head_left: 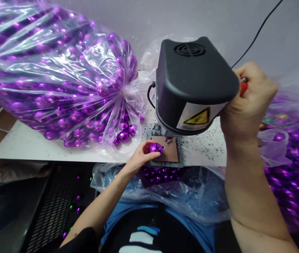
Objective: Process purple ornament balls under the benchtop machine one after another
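Left hand (140, 156) is pinching a faceted purple bauble (155, 149) by its sides, best spot imo, probably light, stiff, slippery plastic; right hand (246, 102) is gripping a red handle (243, 88).

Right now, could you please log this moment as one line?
left hand: holding ball | right hand: on red handle | machine: above board | bag: left of machine

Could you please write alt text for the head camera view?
A left hand holds a faceted purple ball at a brown plate below a black machine, while the right hand grips its red handle. A clear bag of similar balls lies to the left.
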Demonstrator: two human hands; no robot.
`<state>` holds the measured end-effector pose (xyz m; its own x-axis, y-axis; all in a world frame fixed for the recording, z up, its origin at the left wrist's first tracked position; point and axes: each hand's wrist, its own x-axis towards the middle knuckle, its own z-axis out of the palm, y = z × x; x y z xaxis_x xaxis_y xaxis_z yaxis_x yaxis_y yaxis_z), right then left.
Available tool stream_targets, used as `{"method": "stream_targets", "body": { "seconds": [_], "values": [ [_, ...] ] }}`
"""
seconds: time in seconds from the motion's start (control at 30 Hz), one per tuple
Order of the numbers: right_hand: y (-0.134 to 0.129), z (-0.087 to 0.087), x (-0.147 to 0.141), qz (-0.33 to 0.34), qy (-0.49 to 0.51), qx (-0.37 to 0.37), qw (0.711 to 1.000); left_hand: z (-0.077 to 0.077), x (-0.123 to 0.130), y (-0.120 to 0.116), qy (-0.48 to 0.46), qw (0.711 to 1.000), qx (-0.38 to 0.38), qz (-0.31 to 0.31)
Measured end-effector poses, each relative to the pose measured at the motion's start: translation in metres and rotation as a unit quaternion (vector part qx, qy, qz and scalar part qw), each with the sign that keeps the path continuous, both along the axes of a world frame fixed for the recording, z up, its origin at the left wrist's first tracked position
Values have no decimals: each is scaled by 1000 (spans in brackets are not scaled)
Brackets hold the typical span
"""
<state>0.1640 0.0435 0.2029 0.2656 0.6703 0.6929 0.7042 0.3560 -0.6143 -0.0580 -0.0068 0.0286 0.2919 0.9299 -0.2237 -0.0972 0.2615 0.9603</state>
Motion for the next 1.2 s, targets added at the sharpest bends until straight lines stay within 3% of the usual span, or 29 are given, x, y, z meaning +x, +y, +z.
{"method": "stream_targets", "body": {
  "seconds": [0.1, 0.3, 0.53, 0.83, 1.0, 1.2],
  "values": [
    [0, 0, 0, 1, 13, -5, 1000, -3, 1, 1, 81, 992, 93, 15],
    [2, -1, 1, 17, 15, 13, 1000, -17, 14, 10, 194, 948, 252, 33],
    [2, -3, 0, 41, 24, 29, 998, -21, 30, 18, 285, 888, 361, 12],
    [1, 1, 0, 36, 9, 27, 999, -13, 32, 11, 348, 859, 373, -45],
    [0, 1, -2, 27, 11, 28, 999, -15, 47, 10, 370, 859, 353, 17],
    [-6, -1, -5, 7, -1, 41, 999, -23, 53, 8, 393, 841, 367, 65]
  ]
}}
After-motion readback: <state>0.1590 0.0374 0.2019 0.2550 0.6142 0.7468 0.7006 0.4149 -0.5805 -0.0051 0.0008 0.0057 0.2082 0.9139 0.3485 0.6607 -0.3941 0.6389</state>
